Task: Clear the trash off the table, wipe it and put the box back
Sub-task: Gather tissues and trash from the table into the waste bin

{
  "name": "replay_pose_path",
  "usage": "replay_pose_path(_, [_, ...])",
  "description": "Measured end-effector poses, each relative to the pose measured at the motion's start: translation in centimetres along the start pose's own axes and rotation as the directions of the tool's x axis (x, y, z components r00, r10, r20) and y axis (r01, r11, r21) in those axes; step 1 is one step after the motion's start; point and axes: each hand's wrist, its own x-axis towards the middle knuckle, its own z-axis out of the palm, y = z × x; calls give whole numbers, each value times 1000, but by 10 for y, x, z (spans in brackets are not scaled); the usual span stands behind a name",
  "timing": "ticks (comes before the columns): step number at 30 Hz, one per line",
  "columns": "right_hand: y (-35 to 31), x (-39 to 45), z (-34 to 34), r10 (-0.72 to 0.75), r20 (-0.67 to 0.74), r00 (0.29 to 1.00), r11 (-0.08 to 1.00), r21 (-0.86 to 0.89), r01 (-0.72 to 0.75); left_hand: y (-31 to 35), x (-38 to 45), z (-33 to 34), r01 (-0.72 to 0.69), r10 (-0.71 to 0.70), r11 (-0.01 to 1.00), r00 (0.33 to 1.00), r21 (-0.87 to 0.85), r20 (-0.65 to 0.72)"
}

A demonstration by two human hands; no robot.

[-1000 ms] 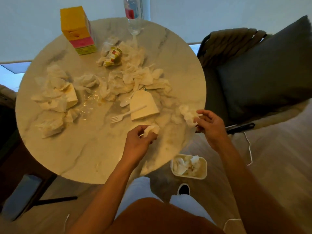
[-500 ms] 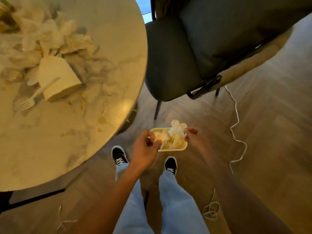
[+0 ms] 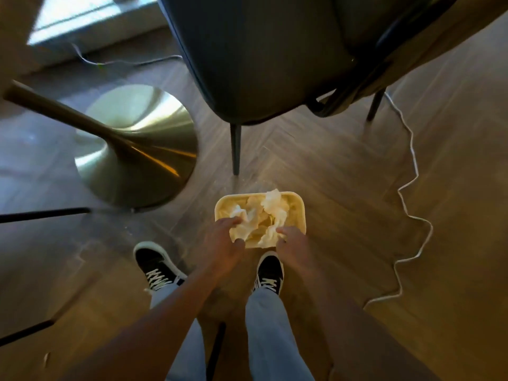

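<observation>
Below, a cream rectangular bin is seen on the wooden floor, just ahead of two black sneakers. Both hands are lowered to its near rim — the left hand with its fingers pushed into the crumpled tissues, the right hand with fingertips against a tissue at the bin's near edge. Whether either grip is clenched on paper or already released cannot be told. A brass table base is seen to the left, a dark chair beyond the bin, and a white cable is trailed across the floor at right.
</observation>
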Motion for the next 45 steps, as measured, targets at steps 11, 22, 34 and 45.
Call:
replay_pose_path(11, [10,37,21,-14,114,993,999,-47,19,-31,57,37,-76,-6,943,970,325,242])
replay_pose_path(22, [-33,-8,4,-59,-28,998,998,2,59,-11,11,-6,116,-118,993,990,36,73])
replay_pose_path(34, [-147,-142,-32,-231,-74,970,973,-2,232,55,-111,-105,-117,108,975,993,-187,-57])
replay_pose_path(45, [-265,-299,-66,-420,-303,856,878,103,467,99,-241,-256,-382,277,827,915,-412,-294])
